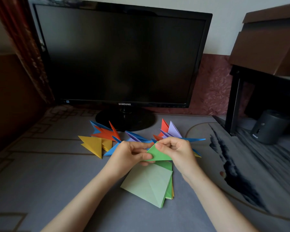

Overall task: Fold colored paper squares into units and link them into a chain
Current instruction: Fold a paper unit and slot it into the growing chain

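Observation:
A green paper [155, 154] folded into a triangle is held above the table between both hands. My left hand [131, 152] pinches its left corner, and my right hand [176, 148] pinches its top edge with thumb and fingers curled. Below them lies a stack of paper squares [149, 181], pale green on top with yellow edges showing. Behind the hands lie several folded pointed units: yellow [92, 144], orange-red [107, 132], blue [191, 139] and lilac [173, 129].
A black Samsung monitor [122, 57] on a round stand [124, 118] sits close behind the folded units. A dark cylindrical device [268, 127] stands at the right under a black frame with a brown box. The table wears a grey patterned cloth [40, 173].

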